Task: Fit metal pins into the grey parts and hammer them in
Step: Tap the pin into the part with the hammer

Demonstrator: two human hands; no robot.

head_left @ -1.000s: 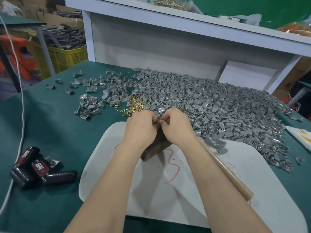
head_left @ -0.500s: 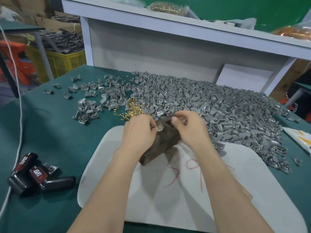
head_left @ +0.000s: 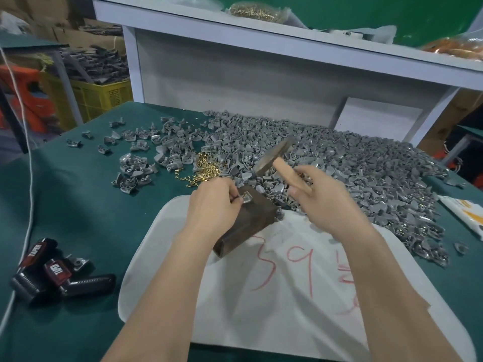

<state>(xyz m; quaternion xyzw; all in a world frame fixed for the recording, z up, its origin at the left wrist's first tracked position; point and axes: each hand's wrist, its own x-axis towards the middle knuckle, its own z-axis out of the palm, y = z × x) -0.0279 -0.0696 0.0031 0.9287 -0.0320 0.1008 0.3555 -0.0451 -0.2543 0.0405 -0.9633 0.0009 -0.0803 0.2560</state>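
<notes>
My left hand (head_left: 213, 205) pinches a small grey part (head_left: 245, 198) with a brass pin in it on top of a dark metal block (head_left: 251, 220). My right hand (head_left: 324, 197) grips the wooden handle of a hammer (head_left: 274, 155), its metal head raised above and behind the block. A heap of grey parts (head_left: 339, 173) covers the green table behind. Loose brass pins (head_left: 205, 169) lie in a small pile left of the hammer head.
The block stands on a white sheet (head_left: 287, 283) with red marks. Several finished grey parts (head_left: 133, 171) lie scattered at the left. Black and red tools (head_left: 52, 273) sit at the near left by a white cable (head_left: 28, 178). A white shelf (head_left: 261, 48) rises behind.
My right hand has left the part, taken up the hammer and raised it over the block. My left hand stays on the part. The camera view has tilted down slightly.
</notes>
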